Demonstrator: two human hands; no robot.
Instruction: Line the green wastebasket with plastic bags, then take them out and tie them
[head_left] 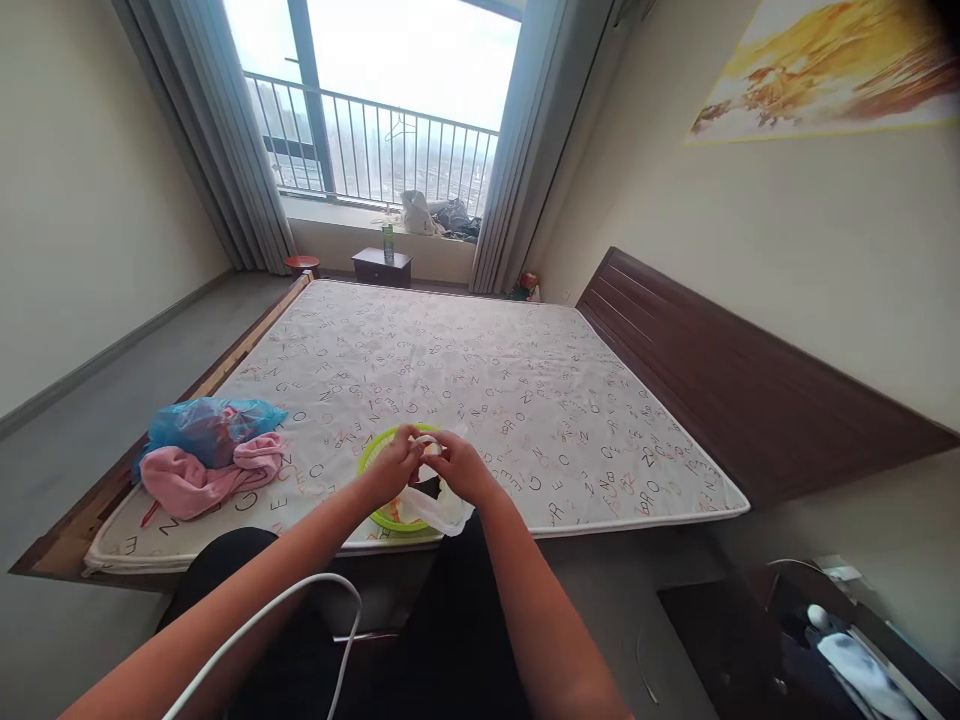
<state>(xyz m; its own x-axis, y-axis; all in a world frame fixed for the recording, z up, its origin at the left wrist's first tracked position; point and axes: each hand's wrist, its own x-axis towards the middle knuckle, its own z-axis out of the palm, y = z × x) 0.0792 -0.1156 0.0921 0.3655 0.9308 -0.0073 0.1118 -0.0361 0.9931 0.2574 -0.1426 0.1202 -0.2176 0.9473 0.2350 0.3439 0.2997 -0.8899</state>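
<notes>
A bright lime-green round basket (367, 455) stands at the near edge of the bed, with a thin white plastic bag (448, 512) inside it and spilling over its near right side. Above the basket, my left hand (399, 462) and my right hand (459, 468) meet, their fingers closed. Between them a white strip arches up; it looks like part of the bag. Something dark and some orange patches show in the basket below my hands, too small to name. My wrists and fingers hide much of the basket.
A bare mattress (450, 370) printed with letters lies before me. On its left are a blue plastic bag (202, 425) and a pink cloth (191, 485). A dark headboard (720, 370) borders the right. A white cable (281, 600) loops over my lap.
</notes>
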